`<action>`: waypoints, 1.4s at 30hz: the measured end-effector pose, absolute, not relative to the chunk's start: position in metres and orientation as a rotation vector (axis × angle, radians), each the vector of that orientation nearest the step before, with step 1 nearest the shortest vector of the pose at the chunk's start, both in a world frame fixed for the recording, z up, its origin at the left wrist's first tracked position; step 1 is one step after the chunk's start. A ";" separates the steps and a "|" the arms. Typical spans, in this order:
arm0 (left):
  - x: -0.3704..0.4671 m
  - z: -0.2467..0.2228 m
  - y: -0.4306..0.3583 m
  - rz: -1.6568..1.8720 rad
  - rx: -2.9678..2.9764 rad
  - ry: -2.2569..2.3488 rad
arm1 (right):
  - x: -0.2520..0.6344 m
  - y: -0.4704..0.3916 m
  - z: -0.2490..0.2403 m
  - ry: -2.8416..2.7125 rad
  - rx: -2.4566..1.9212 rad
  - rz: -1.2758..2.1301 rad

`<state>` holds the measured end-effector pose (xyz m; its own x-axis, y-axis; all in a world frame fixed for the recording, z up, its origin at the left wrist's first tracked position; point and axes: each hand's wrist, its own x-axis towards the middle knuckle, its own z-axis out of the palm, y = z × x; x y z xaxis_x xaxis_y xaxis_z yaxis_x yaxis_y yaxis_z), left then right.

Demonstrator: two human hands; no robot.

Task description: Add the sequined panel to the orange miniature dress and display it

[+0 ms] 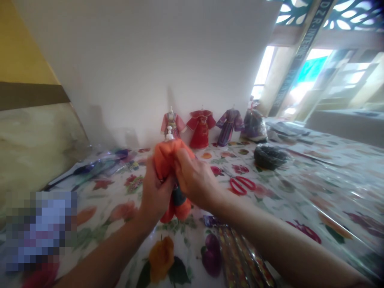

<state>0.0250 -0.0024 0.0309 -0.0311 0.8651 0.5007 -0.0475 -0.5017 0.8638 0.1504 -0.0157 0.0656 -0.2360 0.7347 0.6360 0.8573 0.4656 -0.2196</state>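
Note:
An orange cloth garment [163,157] with a dark band low on it is held upright at the centre, on a small stand whose white knobbed top [169,133] sticks out above. My left hand [156,192] is wrapped round its left side, thumb in front. The fingers of my right hand [193,176] are pressed together on the cloth's upper right front. Below my hands hangs the orange lower part. Behind it, little dressed stands line the wall: a pink one [177,122], a red one [200,130] and a purple one [229,126].
Red-handled scissors [242,185] lie right of my hands. Further right are a dark bowl-shaped bundle [270,156] and clear plastic sheeting [324,188]. Patterned strips in a packet [240,256] lie under my right forearm. A plastic-wrapped figure [254,126] stands at the back. Bags lie on the left.

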 end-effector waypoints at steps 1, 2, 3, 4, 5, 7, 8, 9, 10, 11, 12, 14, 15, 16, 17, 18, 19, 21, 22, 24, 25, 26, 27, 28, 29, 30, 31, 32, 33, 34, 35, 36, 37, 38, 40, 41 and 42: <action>0.025 0.032 -0.004 1.632 1.549 0.909 | 0.149 -0.016 0.065 -2.021 -1.326 -0.246; 0.024 0.032 -0.004 1.638 1.562 0.929 | 0.147 -0.016 0.065 -2.022 -1.331 -0.268; 0.024 0.032 -0.005 1.639 1.570 0.939 | 0.146 -0.016 0.064 -2.028 -1.334 -0.293; 0.024 0.031 -0.005 1.638 1.575 0.943 | 0.144 -0.016 0.064 -2.036 -1.332 -0.322; 0.023 0.030 -0.004 1.635 1.579 0.951 | 0.143 -0.016 0.063 -2.042 -1.333 -0.345; 0.023 0.028 -0.001 1.629 1.570 0.955 | 0.142 -0.015 0.063 -2.042 -1.345 -0.350; 0.023 0.028 0.001 1.633 1.546 0.938 | 0.143 -0.014 0.063 -2.033 -1.352 -0.318; 0.023 0.027 0.003 1.636 1.508 0.906 | 0.145 -0.014 0.064 -2.017 -1.349 -0.259; 0.023 0.026 0.005 1.631 1.458 0.858 | 0.148 -0.013 0.065 -1.992 -1.328 -0.186; 0.024 0.026 0.006 1.618 1.400 0.798 | 0.152 -0.013 0.067 -1.961 -1.287 -0.115; 0.024 0.027 0.007 1.597 1.342 0.741 | 0.155 -0.014 0.070 -1.923 -1.232 -0.056; 0.024 0.028 0.008 1.537 1.244 0.682 | 0.163 -0.017 0.075 -1.847 -1.127 0.016; 0.024 0.029 0.008 1.508 1.210 0.679 | 0.166 -0.019 0.077 -1.819 -1.093 0.031; 0.024 0.029 0.007 1.484 1.187 0.692 | 0.168 -0.021 0.079 -1.801 -1.071 0.040; 0.024 0.030 0.007 1.465 1.173 0.708 | 0.169 -0.023 0.080 -1.792 -1.057 0.041; 0.024 0.030 0.006 1.455 1.170 0.719 | 0.169 -0.024 0.081 -1.792 -1.052 0.037; 0.023 0.030 0.006 1.456 1.176 0.715 | 0.169 -0.025 0.081 -1.802 -1.053 0.026; 0.023 0.028 0.006 1.479 1.200 0.669 | 0.168 -0.025 0.080 -1.839 -1.068 -0.002; 0.024 0.027 0.007 1.497 1.214 0.639 | 0.166 -0.024 0.078 -1.858 -1.078 -0.013; 0.025 0.025 0.007 1.528 1.238 0.605 | 0.164 -0.021 0.076 -1.884 -1.098 -0.019; 0.025 0.024 0.008 1.536 1.250 0.603 | 0.164 -0.019 0.074 -1.893 -1.106 -0.015; 0.026 0.023 0.008 1.541 1.262 0.608 | 0.163 -0.018 0.073 -1.901 -1.115 -0.009; 0.026 0.023 0.008 1.545 1.274 0.617 | 0.163 -0.017 0.073 -1.909 -1.128 -0.005; 0.026 0.022 0.008 1.545 1.286 0.626 | 0.163 -0.016 0.072 -1.917 -1.142 -0.005; 0.027 0.022 0.008 1.547 1.295 0.633 | 0.163 -0.016 0.072 -1.927 -1.154 -0.008; 0.027 0.022 0.008 1.553 1.304 0.637 | 0.163 -0.016 0.072 -1.934 -1.166 -0.012; 0.027 0.021 0.008 1.560 1.312 0.640 | 0.164 -0.016 0.072 -1.939 -1.176 -0.018; 0.027 0.021 0.008 1.568 1.323 0.643 | 0.164 -0.017 0.072 -1.939 -1.179 -0.026; 0.027 0.021 0.007 1.575 1.336 0.647 | 0.164 -0.018 0.072 -1.936 -1.176 -0.033; 0.026 0.021 0.007 1.584 1.351 0.652 | 0.164 -0.019 0.072 -1.926 -1.170 -0.042; 0.026 0.021 0.007 1.590 1.365 0.656 | 0.164 -0.020 0.073 -1.912 -1.163 -0.054; 0.026 0.021 0.007 1.592 1.377 0.658 | 0.164 -0.021 0.074 -1.897 -1.157 -0.065; 0.026 0.021 0.007 1.591 1.385 0.659 | 0.164 -0.021 0.075 -1.888 -1.154 -0.073; 0.026 0.021 0.007 1.590 1.389 0.659 | 0.164 -0.022 0.075 -1.887 -1.153 -0.075; 0.026 0.021 0.007 1.589 1.394 0.664 | 0.164 -0.022 0.076 -1.906 -1.154 -0.077; 0.026 0.021 0.007 1.591 1.396 0.669 | 0.164 -0.022 0.076 -1.920 -1.155 -0.076; 0.026 0.021 0.007 1.597 1.396 0.671 | 0.164 -0.022 0.076 -1.932 -1.160 -0.076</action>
<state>0.0261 0.0073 0.0209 0.0248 0.8740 0.4852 -0.2658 -0.4621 0.8460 0.1644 -0.0217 0.0755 -0.1996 0.6932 0.6925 0.7454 0.5661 -0.3519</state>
